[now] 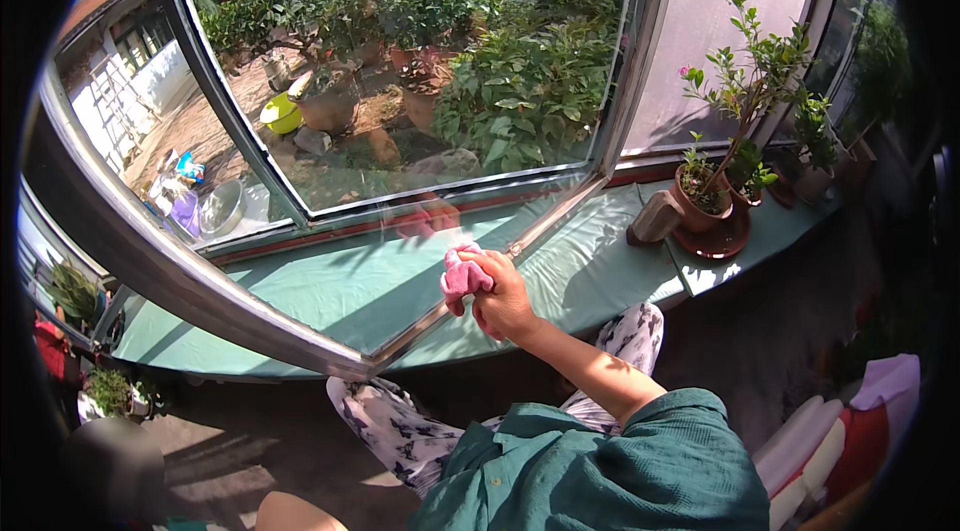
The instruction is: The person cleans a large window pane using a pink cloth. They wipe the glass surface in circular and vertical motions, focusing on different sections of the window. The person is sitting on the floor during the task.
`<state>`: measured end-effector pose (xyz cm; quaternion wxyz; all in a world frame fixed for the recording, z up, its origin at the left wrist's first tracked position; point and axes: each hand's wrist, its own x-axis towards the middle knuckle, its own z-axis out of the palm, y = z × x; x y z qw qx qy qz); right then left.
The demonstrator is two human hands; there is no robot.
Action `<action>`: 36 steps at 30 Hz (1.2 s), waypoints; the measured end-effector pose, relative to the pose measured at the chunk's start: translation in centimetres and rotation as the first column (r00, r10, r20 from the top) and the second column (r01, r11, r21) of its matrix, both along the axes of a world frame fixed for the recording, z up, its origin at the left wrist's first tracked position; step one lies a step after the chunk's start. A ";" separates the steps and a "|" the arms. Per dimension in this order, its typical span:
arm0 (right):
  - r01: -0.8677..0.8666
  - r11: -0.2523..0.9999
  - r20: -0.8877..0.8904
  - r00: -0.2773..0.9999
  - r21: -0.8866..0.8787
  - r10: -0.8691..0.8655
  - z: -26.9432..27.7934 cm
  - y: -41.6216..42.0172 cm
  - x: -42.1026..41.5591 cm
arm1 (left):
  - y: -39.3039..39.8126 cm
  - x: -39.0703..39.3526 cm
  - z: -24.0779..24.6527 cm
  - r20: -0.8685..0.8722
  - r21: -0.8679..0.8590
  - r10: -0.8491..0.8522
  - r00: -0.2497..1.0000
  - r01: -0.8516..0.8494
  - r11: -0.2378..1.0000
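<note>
My right hand (504, 298) is closed on a crumpled pink cloth (465, 277), which lies against the lower part of the open window sash, by its bottom rail (555, 214). The hand and cloth show as a faint reflection in the window glass (360, 261). The sash stands swung inward over a ledge with a green cover (300, 272). My left hand is out of view; only a bare part of that arm (296, 514) shows at the bottom edge.
On the ledge at right stand a potted flowering plant (702, 193) on a brown saucer (716, 240) and a stone-like block (655, 217). The sash's metal side frame (202, 291) curves close at left. Stacked fabrics (840, 441) lie at lower right. Outside are potted shrubs (330, 107).
</note>
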<state>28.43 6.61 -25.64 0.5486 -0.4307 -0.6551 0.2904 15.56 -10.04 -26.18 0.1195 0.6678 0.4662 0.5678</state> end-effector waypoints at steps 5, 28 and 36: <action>-0.089 0.955 -0.020 0.995 0.282 0.099 3.7 -0.5 -1.7 | -0.4 -0.7 0.6 -0.010 0.050 -0.023 1.000 0.023 0.998; 0.058 -0.008 -0.059 0.981 0.998 -0.186 43.1 2.6 -14.8 | 12.0 -17.3 27.1 0.663 0.115 -0.071 0.745 -0.007 0.993; -0.023 0.109 0.052 0.961 0.994 -0.273 38.7 4.0 -14.2 | 12.4 -16.4 26.1 0.704 0.138 -0.036 0.709 -0.087 0.987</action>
